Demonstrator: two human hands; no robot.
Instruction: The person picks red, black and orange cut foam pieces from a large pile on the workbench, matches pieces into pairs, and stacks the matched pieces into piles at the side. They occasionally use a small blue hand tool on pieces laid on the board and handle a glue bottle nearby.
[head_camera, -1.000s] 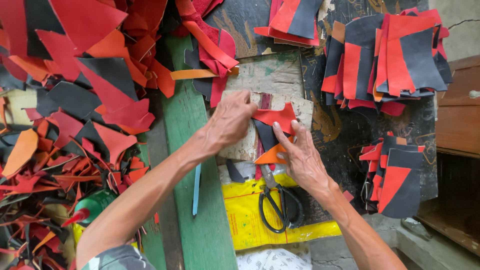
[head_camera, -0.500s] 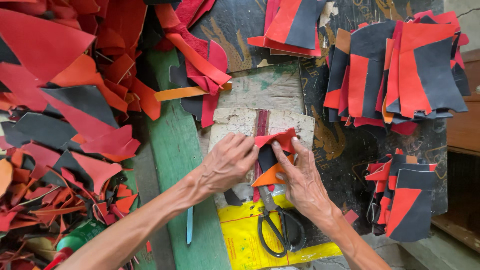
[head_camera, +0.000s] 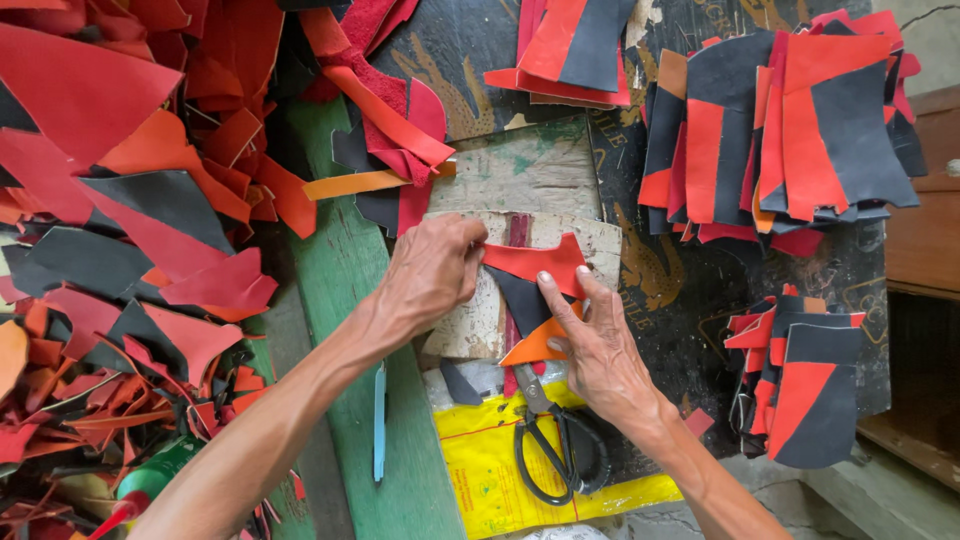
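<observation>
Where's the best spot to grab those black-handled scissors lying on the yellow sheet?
Grip the black-handled scissors by the handle loops, coming from the near edge: the loops face the person, while the blades point away, tucked beneath the right hand.

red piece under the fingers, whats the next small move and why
Probably press the red piece flat onto the black piece and line up their edges. The left hand pinches the red piece's left end while the right hand pins its lower edge with fingertips, near the orange piece. The red piece looks skewed over the black one, so aligning seems next.
</observation>
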